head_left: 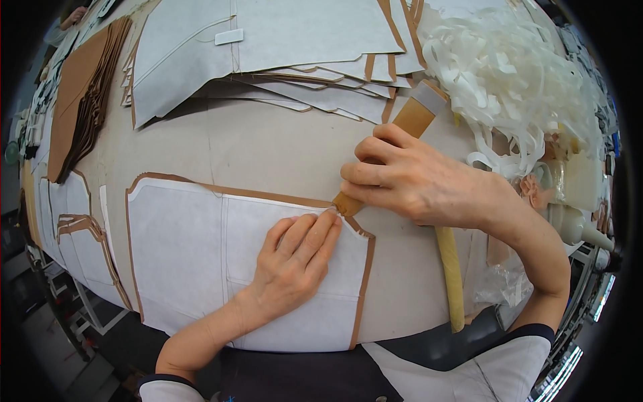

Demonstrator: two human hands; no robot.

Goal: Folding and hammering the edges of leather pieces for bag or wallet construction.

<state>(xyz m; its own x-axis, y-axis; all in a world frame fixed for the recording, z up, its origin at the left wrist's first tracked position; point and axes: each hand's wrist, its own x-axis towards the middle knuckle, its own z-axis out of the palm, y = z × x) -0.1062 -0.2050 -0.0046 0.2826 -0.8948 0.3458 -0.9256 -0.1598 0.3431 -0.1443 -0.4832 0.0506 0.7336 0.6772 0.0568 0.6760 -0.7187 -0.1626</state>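
The person's left hand [291,268] rests unclenched on the white panel [177,251], its extended fingers pressing near the brown upper edge, gripping nothing that I can see from here. The right hand [429,177] grasps a flat tan tool [415,119], its tip at the panel's upper right corner. More white pieces [194,60] (a loose, overlapping pile) lie beyond the panel, pale strips [516,74] beyond its right side.

2 hands [291,268] [429,184], 1 flat tool [413,119]
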